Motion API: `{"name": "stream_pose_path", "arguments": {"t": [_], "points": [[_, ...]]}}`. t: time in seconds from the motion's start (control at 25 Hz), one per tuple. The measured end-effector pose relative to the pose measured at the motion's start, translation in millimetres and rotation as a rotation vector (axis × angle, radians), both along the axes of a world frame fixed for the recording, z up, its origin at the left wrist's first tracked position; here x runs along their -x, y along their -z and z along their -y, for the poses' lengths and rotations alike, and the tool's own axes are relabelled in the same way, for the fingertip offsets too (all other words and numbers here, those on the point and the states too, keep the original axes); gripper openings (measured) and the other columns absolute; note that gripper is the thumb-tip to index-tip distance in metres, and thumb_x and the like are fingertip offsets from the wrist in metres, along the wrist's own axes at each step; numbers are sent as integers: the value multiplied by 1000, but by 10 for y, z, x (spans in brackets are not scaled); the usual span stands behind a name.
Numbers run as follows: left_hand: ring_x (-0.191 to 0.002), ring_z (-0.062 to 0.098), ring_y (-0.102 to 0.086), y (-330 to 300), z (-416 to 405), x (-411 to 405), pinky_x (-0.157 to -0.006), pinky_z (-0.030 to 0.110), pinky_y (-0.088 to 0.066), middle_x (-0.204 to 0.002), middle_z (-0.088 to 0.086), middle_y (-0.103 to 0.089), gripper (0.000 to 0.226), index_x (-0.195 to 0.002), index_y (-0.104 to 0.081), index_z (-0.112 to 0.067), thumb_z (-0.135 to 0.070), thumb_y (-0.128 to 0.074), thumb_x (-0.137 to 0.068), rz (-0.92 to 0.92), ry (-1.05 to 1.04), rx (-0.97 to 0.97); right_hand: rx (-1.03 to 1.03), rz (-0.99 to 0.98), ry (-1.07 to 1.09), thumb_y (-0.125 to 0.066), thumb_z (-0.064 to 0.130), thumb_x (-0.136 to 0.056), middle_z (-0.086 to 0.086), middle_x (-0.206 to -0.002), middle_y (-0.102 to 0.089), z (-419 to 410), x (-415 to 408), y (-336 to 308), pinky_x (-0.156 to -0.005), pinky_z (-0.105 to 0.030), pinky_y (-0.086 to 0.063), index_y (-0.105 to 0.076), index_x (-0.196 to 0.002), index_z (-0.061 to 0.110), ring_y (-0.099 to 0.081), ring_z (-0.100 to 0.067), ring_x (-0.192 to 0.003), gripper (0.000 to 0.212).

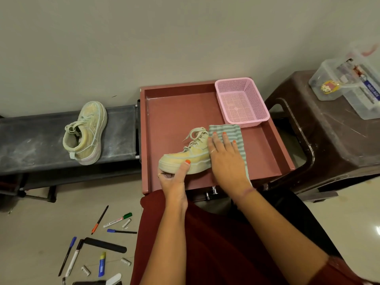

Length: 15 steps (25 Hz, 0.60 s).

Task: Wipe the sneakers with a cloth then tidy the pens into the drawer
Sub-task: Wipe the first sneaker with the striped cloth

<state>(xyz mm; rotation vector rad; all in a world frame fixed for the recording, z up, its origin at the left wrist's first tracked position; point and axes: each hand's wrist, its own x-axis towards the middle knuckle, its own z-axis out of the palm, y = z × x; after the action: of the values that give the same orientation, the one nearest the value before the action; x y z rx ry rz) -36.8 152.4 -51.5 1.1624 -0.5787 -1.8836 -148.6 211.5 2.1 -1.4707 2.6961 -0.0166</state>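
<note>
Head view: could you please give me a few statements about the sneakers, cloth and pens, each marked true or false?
1. The left hand holds a sneaker by its toe. True.
2. The right hand presses a striped cloth on that sneaker. True.
3. Both sneakers sit in the drawer. False: the second sneaker lies on the dark bench.
4. The pens are in the pink basket. False: they lie scattered on the floor, and nothing shows in the basket.
5. The cloth is plain red. False: it is striped green and grey.
</note>
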Motion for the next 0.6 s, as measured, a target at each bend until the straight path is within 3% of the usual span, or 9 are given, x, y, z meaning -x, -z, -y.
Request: {"name": "stream_pose_path", "arguments": {"t": [0.12,0.32,0.48,0.6], "points": [[-105,17,-66,3,5,-9,-98,34,-49,-117,7,-66,81,-135,-42,-6,0,-82,-65,-14,7,5,88,64,-50,-32,5,-98,-7,-160,-9,-159,7,63,-118,-44,-6,-15,-151,11,-4,-29,-147,56],[-108,19,-64,-3,8,-7,-102,37,-47,-118,7,-65,73,-132,-44,-10,6,-79,-70,-16,17,6,224,336,111,-35,-16,-86,-1,-160,-2,31,193,116,-120,-40,-9,-11,-152,15,2,-22,-147,77],[-111,25,-63,-2,15,-15,-100,41,-49,-123,14,-64,73,-134,-46,-8,2,-80,-69,-14,6,3,323,513,-233,-34,-21,-77,9,-158,1,-86,-230,78,-120,-26,-2,-5,-151,21,8,-6,-145,89],[-109,20,-64,0,25,-21,-102,39,-48,-121,10,-65,79,-136,-44,-9,1,-80,-67,-49,-18,-16,320,366,-299,-34,-24,-71,9,-157,3,-265,61,269,-120,-30,-10,1,-149,23,6,-5,-145,97]]}}
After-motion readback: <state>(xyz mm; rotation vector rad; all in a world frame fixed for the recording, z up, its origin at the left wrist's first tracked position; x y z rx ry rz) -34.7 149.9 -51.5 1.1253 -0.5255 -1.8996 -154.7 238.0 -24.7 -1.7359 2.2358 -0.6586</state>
